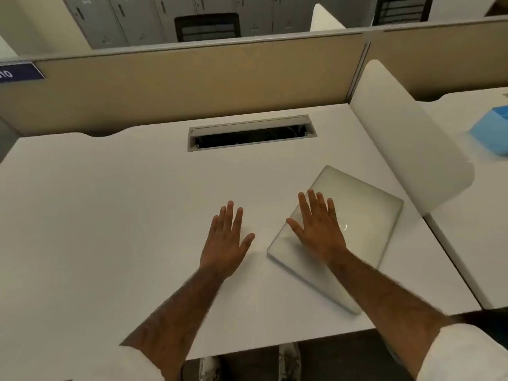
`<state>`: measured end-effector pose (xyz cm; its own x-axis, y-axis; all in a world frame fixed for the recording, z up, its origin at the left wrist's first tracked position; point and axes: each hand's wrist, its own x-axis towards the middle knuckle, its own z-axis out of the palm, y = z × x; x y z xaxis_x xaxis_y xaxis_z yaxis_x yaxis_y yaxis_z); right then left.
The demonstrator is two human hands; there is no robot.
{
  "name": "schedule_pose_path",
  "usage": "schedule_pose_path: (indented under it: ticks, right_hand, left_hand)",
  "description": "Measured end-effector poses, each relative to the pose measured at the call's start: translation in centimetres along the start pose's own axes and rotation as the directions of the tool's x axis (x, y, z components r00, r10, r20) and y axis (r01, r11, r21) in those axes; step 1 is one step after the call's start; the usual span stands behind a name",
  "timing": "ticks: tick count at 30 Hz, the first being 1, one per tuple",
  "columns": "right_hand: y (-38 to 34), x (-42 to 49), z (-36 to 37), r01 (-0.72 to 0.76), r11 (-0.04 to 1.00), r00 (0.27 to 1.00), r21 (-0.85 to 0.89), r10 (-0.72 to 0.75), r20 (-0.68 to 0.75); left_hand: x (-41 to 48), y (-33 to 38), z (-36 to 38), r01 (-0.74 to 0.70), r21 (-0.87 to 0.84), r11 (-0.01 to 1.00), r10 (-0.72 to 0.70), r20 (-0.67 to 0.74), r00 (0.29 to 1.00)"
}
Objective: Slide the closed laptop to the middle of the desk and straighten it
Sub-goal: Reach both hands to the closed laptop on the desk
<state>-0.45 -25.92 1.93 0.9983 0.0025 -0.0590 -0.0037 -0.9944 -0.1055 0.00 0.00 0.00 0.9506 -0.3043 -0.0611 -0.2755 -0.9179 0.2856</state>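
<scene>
Head view: your two bare hands reach out over a white bench (110,204) in an office cubicle. The closed silver laptop (365,215) lies flat on the right side of the bench, well right of the middle, turned at a slant so that one corner points toward the far partition and another toward the bench's front edge. It sits near the white side divider (398,149) that stands along the right edge.

Your right hand (319,229) is spread flat, palm down, over the left part of the laptop's lid; its grip is apart, fingers splayed and clamped on nothing, and whether the palm touches the lid cannot be told. Your left hand (226,240) is likewise spread, grip apart, palm down over bare bench just left of the laptop's nearest left corner, holding nothing.

At the back of the bench an open cable tray (251,133) shows a dark slot. A tan partition (192,86) runs behind it, with a blue label (19,72) at its left end. On the neighbouring surface to the right sits a blue box (492,130). Your white shoes (288,361) show below the bench's front edge.
</scene>
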Motion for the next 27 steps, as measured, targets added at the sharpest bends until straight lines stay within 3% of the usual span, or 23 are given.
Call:
schedule_pose_path:
  ticks: [5, 10, 19, 27]
  right_hand:
    - [1.2, -1.6, 1.5, 0.001, 0.998, 0.998, -0.055, 0.002, 0.056]
    - [2.4, -2.4, 2.2, 0.014, 0.999, 0.994, -0.029, -0.011, 0.110]
    - [7.0, -2.7, 2.7, -0.065, 0.998, 0.991, -0.009, 0.065, 0.121]
    - [12.9, -1.8, 2.2, -0.265, 0.961, 0.964, 0.082, 0.261, 0.054]
  left_hand:
    - [-0.8, 2.4, 2.1, -0.015, 0.038, 0.999, 0.010, 0.121, 0.993]
    - [-0.9, 4.6, 2.5, -0.021, 0.091, 0.996, 0.010, 0.117, 0.993]
    - [-1.5, 8.0, 2.8, 0.127, -0.111, 0.986, -0.107, 0.173, 0.979]
    - [-1.8, 8.7, 3.5, 0.362, -0.369, 0.856, -0.325, 0.161, 0.932]
